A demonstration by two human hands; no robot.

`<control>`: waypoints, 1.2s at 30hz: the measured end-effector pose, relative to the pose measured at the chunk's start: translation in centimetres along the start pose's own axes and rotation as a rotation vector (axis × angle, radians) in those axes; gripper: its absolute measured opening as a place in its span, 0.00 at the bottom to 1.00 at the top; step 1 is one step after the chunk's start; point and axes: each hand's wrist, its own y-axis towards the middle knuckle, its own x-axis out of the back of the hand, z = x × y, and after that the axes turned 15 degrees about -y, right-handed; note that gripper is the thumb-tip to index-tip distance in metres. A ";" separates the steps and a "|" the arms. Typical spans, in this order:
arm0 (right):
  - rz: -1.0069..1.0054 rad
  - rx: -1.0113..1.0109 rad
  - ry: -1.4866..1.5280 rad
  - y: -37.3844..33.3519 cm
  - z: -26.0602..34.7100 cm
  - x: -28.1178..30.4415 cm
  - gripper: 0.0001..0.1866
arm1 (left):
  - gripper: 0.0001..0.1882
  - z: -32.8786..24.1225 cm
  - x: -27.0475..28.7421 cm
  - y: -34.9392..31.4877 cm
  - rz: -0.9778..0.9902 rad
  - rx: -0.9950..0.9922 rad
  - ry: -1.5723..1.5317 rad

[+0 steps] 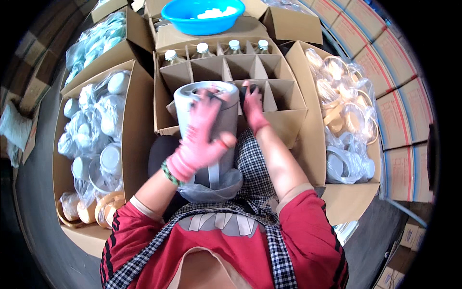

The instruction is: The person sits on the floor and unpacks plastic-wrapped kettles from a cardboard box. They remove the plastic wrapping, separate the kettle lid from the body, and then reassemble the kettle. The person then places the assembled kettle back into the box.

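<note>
A grey cylindrical jug [226, 127] stands upright on my lap, a round recessed end facing up. A strap-like handle [214, 176] shows low on its near side, and a clear plastic bag [211, 191] is bunched round its lower end. My left hand [199, 137], in a pink glove with dark fingertips, lies over the top and front of the jug. Its fingers are stretched, the thumb sticks out, and motion blurs it. To the jug's right, my right hand [254, 105], gloved alike, is raised open by the cardboard dividers [240, 72].
Glass bottles with white caps [202, 48] fill the divided carton's far row. Left, a carton [126, 159] holds bagged grey and peach parts; another [304, 91] stands right. A blue basin [204, 24] with white pieces sits beyond. Stacked boxes [385, 79] line the right side.
</note>
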 end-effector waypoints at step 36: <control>-0.496 1.291 -0.141 -4.7 10.7 7.1 0.41 | 0.30 0.8 3.8 5.9 -0.071 0.210 -0.457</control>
